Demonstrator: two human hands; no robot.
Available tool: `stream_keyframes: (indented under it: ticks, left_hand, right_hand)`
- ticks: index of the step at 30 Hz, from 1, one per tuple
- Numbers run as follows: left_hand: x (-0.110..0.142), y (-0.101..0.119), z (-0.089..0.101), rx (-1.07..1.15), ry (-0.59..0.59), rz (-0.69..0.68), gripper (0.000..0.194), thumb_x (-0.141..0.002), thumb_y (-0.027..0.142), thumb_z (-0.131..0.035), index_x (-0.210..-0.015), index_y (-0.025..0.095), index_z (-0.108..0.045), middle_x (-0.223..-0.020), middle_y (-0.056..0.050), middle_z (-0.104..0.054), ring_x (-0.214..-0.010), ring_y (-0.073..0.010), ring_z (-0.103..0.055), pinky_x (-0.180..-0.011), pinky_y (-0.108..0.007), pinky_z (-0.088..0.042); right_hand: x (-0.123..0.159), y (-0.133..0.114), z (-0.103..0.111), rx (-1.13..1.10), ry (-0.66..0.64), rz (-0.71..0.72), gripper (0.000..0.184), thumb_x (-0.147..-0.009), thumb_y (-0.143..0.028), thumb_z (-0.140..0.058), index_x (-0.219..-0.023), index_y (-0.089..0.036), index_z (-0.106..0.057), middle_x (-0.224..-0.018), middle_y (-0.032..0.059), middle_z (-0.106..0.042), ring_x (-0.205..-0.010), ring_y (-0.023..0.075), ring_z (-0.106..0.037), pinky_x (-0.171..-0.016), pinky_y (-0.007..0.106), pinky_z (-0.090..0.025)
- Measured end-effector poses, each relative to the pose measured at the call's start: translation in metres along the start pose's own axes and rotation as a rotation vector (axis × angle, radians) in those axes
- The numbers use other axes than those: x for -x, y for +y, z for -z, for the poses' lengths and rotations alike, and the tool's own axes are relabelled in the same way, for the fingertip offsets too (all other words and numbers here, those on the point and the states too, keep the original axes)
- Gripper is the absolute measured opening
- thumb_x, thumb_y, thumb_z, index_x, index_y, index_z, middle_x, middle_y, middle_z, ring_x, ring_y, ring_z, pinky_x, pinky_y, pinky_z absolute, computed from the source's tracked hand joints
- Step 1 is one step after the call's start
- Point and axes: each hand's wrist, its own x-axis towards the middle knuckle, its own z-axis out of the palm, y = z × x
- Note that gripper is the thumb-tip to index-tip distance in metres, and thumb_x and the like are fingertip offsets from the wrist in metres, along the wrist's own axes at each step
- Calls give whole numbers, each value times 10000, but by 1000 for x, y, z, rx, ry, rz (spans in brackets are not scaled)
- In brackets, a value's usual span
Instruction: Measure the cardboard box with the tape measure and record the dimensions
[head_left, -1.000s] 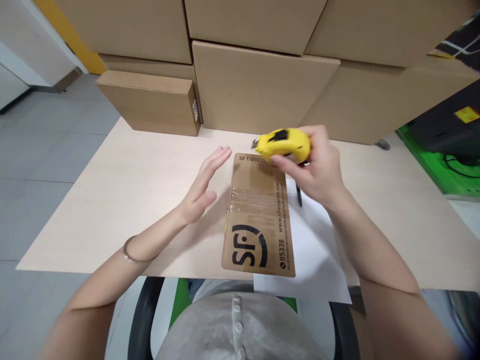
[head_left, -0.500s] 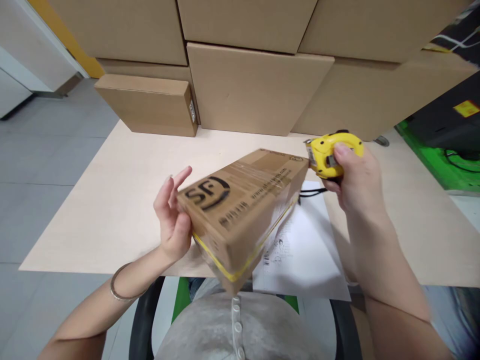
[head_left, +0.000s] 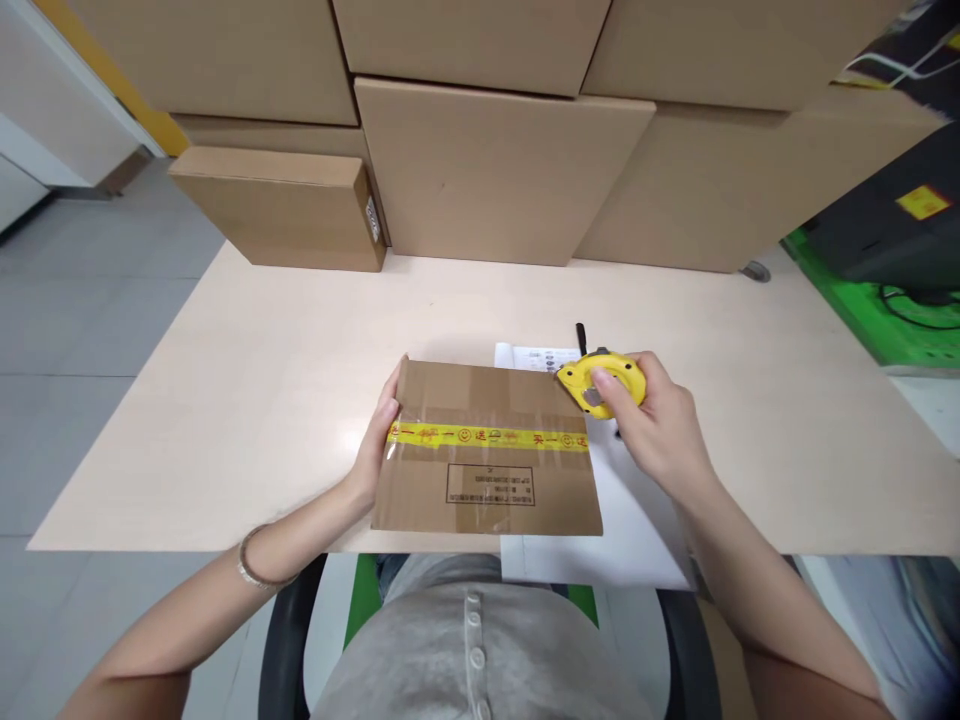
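Note:
A brown cardboard box (head_left: pixel 491 400) is close in front of me, with a band of yellow printed tape (head_left: pixel 487 437) across its face and a framed block of print below. Along its left edge, my left hand (head_left: pixel 373 440) grips it, the fingers partly hidden behind. My right hand (head_left: pixel 660 425) is closed around a yellow tape measure (head_left: pixel 626 372), thumb on its side. The front end of the tape measure lies at the box's upper right corner. No drawn-out blade can be made out.
Printed white paper (head_left: pixel 637 530) lies partly under the box, a black pen-like stick (head_left: pixel 581 338) at its far end. Large cartons (head_left: pixel 502 170) wall off the table's back, with a smaller box (head_left: pixel 300 215) at the left. A green surface (head_left: pixel 847 310) with dark equipment borders the right.
The box has turned, so its taped face now shows instead of the side with the SF logo. My right hand has brought the tape measure left and nearer me, to the box's corner.

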Motion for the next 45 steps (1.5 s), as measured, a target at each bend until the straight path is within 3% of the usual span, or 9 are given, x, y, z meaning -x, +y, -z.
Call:
stream_keyframes:
  ticks: [5,11,16,20,25,30,35,40,45]
  left_hand:
    - [2,-5,5,78,15,50,581,-964,583,-512,-1502,367,-554,-1688,26,-435,-1607,-281,-311,-1320,-469,-282]
    - [3,1,8,11,34,32,583,-919,613,-572,-1407,298,-626,-1567,-39,-556,-1514,-333,-431,-1252,-467,-370]
    - [2,7,4,24,9,52,498,-912,556,-604,-1348,319,-644,-1442,-37,-634,-1419,-328,-522,-1171,-464,-452]
    - [1,9,3,30,32,68,503,-904,566,-615,-1333,304,-634,-1397,-42,-655,-1405,-330,-528,-1155,-465,-467]
    - [1,14,3,-12,62,89,487,-870,564,-658,-1255,266,-647,-1436,-48,-636,-1420,-338,-509,-1193,-442,-420]
    - [1,24,-1,-5,84,164,506,-840,535,-694,-1259,256,-650,-1402,-50,-662,-1391,-346,-536,-1180,-441,-427]
    - [-1,29,0,-7,75,188,545,-784,534,-734,-1237,242,-652,-1392,-59,-665,-1362,-355,-558,-1146,-433,-458]
    - [-2,30,2,-13,64,189,529,-786,512,-728,-1237,247,-653,-1367,-63,-673,-1346,-369,-562,-1104,-451,-488]
    - [-2,28,3,-25,55,188,529,-779,524,-725,-1228,251,-659,-1395,-62,-657,-1364,-377,-542,-1122,-458,-467]
  right_hand:
    - [1,-20,-5,178,-182,306,497,-1012,-600,-389,-702,-254,-567,-787,78,-626,-839,286,-612,-761,443,-488]
    - [16,-39,-12,417,-163,414,505,-870,-727,-546,-799,-227,-579,-885,114,-619,-764,281,-576,-718,447,-462]
    - [-28,-3,2,383,-103,56,465,-994,-667,-352,-879,-249,-521,-929,107,-680,-863,294,-645,-772,416,-454]
    - [-61,38,-5,604,-324,-219,391,-946,-550,-508,-711,-239,-529,-823,180,-696,-895,384,-668,-772,452,-429]
    - [-70,68,-13,370,-440,-176,408,-942,-499,-531,-648,-222,-588,-741,123,-707,-733,277,-636,-722,393,-433]
    - [-89,93,-15,-36,-426,-118,571,-881,-755,-525,-778,-206,-646,-649,41,-649,-547,154,-523,-592,323,-458]
    - [-95,108,-34,-315,-294,-52,591,-665,-773,-791,-783,-235,-577,-633,-4,-624,-515,128,-543,-529,295,-486]
    - [-91,114,-43,-428,-228,-30,546,-697,-695,-840,-700,-233,-548,-530,-26,-583,-407,76,-426,-367,225,-317]
    - [-91,115,-43,-480,-221,-35,570,-603,-658,-917,-777,-232,-580,-569,-8,-652,-449,123,-562,-359,229,-409]
